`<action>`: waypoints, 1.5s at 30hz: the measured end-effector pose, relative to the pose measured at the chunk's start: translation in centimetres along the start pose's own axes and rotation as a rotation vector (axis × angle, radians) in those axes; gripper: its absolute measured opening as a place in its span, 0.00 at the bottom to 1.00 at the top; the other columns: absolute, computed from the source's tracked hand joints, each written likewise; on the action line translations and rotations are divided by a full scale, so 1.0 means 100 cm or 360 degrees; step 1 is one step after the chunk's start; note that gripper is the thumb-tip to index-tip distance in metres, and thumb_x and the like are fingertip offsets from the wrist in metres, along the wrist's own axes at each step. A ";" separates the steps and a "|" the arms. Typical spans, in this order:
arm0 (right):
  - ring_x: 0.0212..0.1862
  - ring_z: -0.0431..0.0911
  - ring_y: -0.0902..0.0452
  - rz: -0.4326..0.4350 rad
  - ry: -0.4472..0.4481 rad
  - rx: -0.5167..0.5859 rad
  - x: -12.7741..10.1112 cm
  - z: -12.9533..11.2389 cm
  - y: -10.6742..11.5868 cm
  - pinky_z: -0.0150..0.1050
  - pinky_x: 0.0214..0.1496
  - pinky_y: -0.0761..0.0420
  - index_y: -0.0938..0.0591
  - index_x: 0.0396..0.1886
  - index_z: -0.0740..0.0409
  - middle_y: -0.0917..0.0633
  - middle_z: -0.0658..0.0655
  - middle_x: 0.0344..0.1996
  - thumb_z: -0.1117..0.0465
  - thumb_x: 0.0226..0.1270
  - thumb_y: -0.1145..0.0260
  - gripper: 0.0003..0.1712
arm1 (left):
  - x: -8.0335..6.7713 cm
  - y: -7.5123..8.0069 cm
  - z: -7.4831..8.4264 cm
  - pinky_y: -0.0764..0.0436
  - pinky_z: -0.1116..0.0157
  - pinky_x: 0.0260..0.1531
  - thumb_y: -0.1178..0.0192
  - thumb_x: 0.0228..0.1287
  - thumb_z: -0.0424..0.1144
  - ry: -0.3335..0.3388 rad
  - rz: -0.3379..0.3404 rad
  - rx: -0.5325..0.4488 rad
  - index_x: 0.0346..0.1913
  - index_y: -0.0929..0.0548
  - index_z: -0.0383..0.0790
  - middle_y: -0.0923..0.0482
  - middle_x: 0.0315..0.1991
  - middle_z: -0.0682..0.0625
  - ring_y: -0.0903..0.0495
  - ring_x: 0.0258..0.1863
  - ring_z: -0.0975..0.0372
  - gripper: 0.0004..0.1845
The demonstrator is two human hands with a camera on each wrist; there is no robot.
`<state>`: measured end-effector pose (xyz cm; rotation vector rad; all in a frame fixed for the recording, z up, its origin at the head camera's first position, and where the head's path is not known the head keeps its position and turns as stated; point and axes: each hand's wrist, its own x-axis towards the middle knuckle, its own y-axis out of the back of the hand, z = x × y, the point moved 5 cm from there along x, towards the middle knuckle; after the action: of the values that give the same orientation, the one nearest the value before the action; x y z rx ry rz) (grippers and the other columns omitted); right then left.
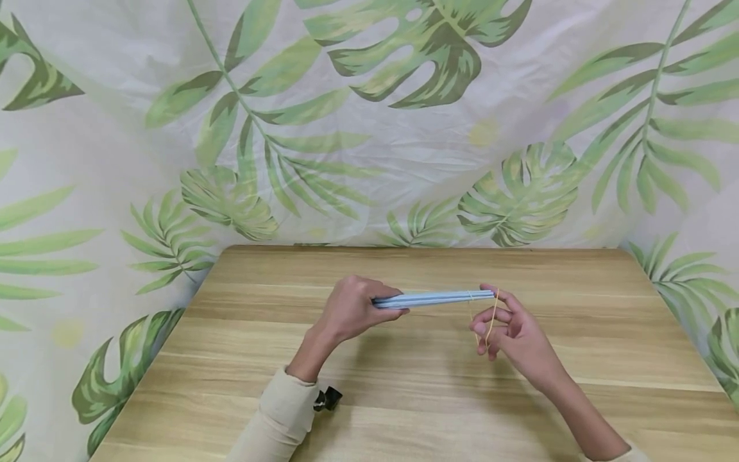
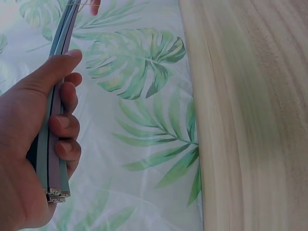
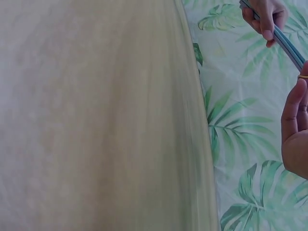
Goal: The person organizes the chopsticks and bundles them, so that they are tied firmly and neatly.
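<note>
The left hand (image 1: 349, 311) grips one end of a bundle of pale blue strips (image 1: 433, 298), thumb along the top and fingers curled round it, holding it level above the wooden table (image 1: 404, 398). At the other end, the right hand (image 1: 510, 330) holds a yellow rubber band (image 1: 489, 321) stretched over its spread fingers, looped round the bundle's tip. Behind the table hangs a leaf-print cloth (image 1: 369, 128).

From my seat I just see a light wooden table (image 1: 404, 398) and a white cloth (image 1: 369, 128) with green leaf prints hanging behind and beside it.
</note>
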<state>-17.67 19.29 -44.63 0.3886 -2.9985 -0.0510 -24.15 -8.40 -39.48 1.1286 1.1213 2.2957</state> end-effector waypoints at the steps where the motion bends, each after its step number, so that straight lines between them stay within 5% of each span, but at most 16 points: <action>1: 0.30 0.45 0.13 -0.0010 0.0009 0.0005 0.000 -0.001 0.002 0.39 0.31 0.16 0.39 0.82 0.53 0.13 0.56 0.44 0.75 0.73 0.36 0.42 | 0.000 0.000 0.000 0.28 0.77 0.25 0.19 0.60 0.46 0.0001 -0.0010 0.0000 0.39 0.04 0.49 0.08 0.30 0.58 0.25 0.22 0.76 0.07; 11: 0.29 0.40 0.17 -0.0121 0.0057 0.0112 0.000 -0.002 0.006 0.36 0.30 0.18 0.37 0.80 0.57 0.16 0.49 0.44 0.75 0.74 0.37 0.39 | -0.001 0.001 0.004 0.32 0.78 0.23 0.19 0.59 0.44 -0.0024 -0.0109 0.0108 0.37 0.04 0.51 0.14 0.23 0.61 0.33 0.19 0.77 0.05; 17: 0.28 0.38 0.19 -0.0153 0.0039 0.0023 0.000 -0.001 0.007 0.37 0.30 0.18 0.34 0.78 0.61 0.16 0.50 0.43 0.73 0.76 0.36 0.34 | -0.001 -0.002 0.005 0.31 0.78 0.24 0.19 0.59 0.45 -0.0030 -0.0185 0.0182 0.36 0.04 0.53 0.16 0.22 0.63 0.35 0.20 0.77 0.04; 31: 0.28 0.38 0.19 -0.0144 0.0061 -0.0143 -0.002 0.003 -0.001 0.41 0.30 0.16 0.29 0.72 0.63 0.17 0.56 0.41 0.70 0.73 0.29 0.31 | 0.000 -0.009 0.007 0.30 0.77 0.25 0.20 0.60 0.45 -0.0046 -0.0247 0.0240 0.35 0.06 0.53 0.14 0.24 0.63 0.34 0.21 0.76 0.04; 45: 0.28 0.44 0.15 -0.0014 0.0080 -0.0180 -0.002 0.003 0.001 0.40 0.29 0.17 0.32 0.73 0.53 0.17 0.53 0.38 0.71 0.72 0.28 0.35 | 0.000 -0.010 0.006 0.28 0.76 0.25 0.21 0.62 0.47 0.0053 -0.0275 0.0221 0.38 0.05 0.53 0.10 0.29 0.63 0.30 0.21 0.75 0.06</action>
<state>-17.53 19.44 -44.90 0.3851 -2.9278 -0.2072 -23.76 -7.43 -40.04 1.0021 1.3534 2.1394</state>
